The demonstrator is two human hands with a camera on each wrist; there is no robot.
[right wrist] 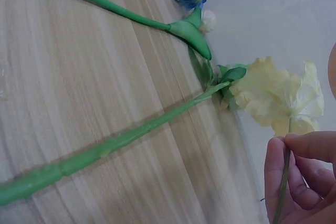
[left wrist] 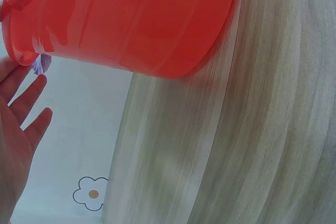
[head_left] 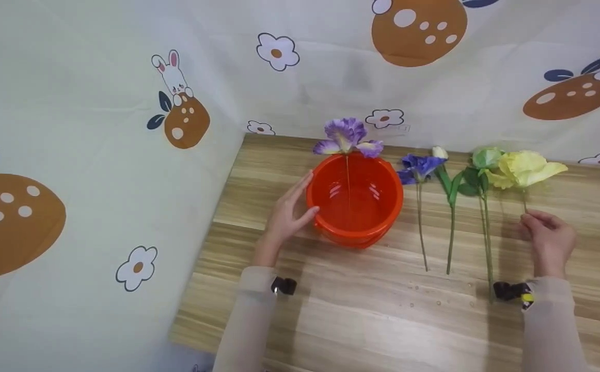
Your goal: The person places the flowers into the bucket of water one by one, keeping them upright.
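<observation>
Red plastic catches my eye first: the bucket (head_left: 333,230) stands on the wooden table (head_left: 382,320), and I'll take it as the middle of a clock with twelve toward the printed cloth (head_left: 326,88). At nine, the person's left hand (head_left: 285,216) is at the bucket's side, fingers straight and well spread from the thumb, wrapped round nothing; how firmly it touches the rim I cannot tell. Inside the bucket runs the stem of the purple flower (head_left: 345,133), its bloom showing over the rim at twelve. Off toward three, more flowers lie in a row, blooms toward twelve and stems toward six: the blue flower (head_left: 420,166) nearest the bucket, then the white bud (head_left: 440,152), then the green flower (head_left: 487,157). Last in line, well out near three, is the yellow flower (head_left: 526,168), its bloom overlapping the green one from where I look. Just below that bloom, the right hand (head_left: 550,237) pinches the stem between thumb and fingertips, with no gap left around it. Both sleeves (head_left: 251,315) are pale, each with a black device (head_left: 283,285) at the cuff.
</observation>
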